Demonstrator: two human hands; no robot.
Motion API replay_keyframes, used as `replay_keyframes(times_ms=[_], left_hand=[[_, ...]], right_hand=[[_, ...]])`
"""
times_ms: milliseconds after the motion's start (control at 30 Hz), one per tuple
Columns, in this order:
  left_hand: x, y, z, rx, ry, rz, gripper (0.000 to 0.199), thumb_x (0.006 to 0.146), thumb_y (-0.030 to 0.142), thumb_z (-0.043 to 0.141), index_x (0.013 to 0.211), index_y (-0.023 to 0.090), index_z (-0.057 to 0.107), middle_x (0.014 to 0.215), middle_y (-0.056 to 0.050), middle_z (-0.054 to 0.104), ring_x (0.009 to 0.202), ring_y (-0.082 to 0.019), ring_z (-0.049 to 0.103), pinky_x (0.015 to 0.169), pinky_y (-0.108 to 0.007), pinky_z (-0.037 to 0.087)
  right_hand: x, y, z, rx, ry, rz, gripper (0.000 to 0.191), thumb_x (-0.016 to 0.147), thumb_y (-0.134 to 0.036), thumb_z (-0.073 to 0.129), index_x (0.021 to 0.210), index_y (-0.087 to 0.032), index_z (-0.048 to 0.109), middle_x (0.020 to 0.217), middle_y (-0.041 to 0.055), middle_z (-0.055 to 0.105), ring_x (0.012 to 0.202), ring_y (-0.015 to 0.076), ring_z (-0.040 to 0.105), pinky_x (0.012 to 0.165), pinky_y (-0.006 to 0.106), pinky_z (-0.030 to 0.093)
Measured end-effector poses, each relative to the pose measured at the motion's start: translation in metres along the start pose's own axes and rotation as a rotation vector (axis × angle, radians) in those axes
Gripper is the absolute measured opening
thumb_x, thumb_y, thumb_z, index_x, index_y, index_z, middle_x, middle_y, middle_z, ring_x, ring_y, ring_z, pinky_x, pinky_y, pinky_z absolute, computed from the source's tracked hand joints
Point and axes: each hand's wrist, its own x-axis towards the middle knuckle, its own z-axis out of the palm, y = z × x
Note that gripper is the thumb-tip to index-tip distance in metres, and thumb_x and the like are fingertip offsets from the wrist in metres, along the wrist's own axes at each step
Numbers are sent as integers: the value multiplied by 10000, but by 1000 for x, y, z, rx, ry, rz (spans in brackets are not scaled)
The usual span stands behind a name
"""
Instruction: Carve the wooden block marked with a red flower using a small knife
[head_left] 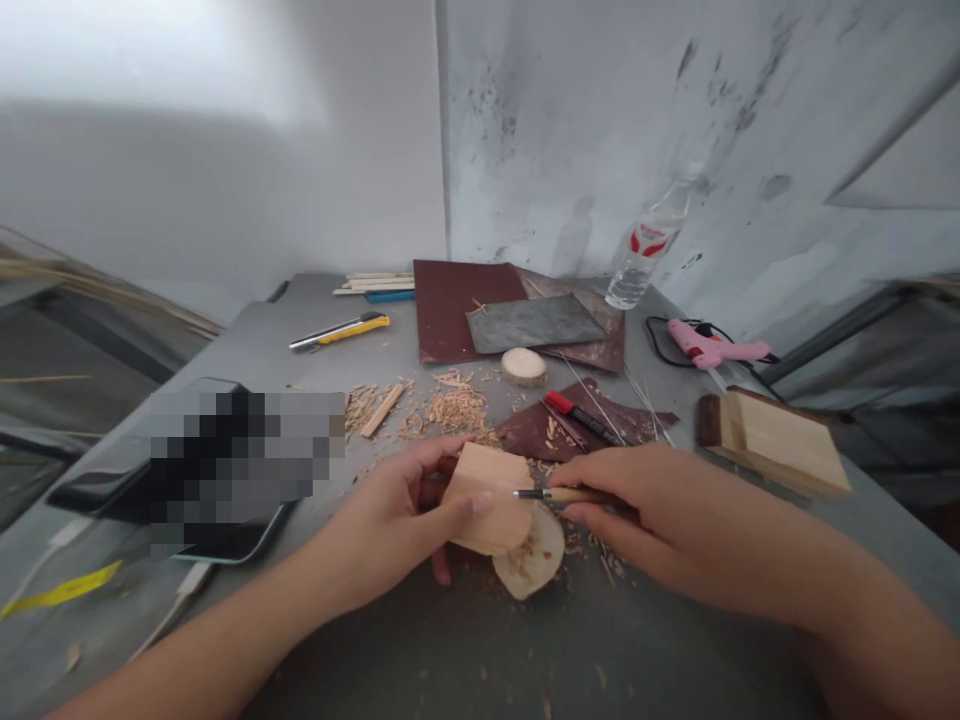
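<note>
Wood block (487,498) over a shavings-strewn table (247,350), stained wall (570,130) behind.

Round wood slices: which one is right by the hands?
The slice under the wood block held by the left hand; the other slice lies farther away, near the sandpaper.

The view comes from a camera worn on the person's head, looking forward and down from just above the left hand (390,520) and right hand (645,510), close over the gray surface (247,345), facing the corner of a scuffed white wall (442,150).
</note>
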Motion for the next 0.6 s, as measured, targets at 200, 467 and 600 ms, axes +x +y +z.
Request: replay_keyframes(times_ms=[200,467,600], left_hand=[[-3,0,1,127,66,-19,637,906,445,801,1445,226,541,1117,-72,664,731,-149,621,324,-145,509],[-3,2,1,138,45,-31,641,912,466,792,1443,214,537,1023,-47,671,677,-131,614,346,-152,510],[-3,4,0,108,34,-15,567,907,464,807,1356,216,566,1084,-60,672,731,-154,671,394,-175,536]], right_hand=[[-3,3,-3,95,68,-29,242,1040,-304,598,1205,-260,769,1106,45,799,919,225,723,767,315,505],[-1,7,-2,160,157,-35,332,1023,-298,627,1333,-272,745,1156,52,806,925,223,740,796,328,545],[4,11,7,145,150,9,331,1052,-311,574,1334,-270,743,1269,71,782,1096,274,728,914,384,541]])
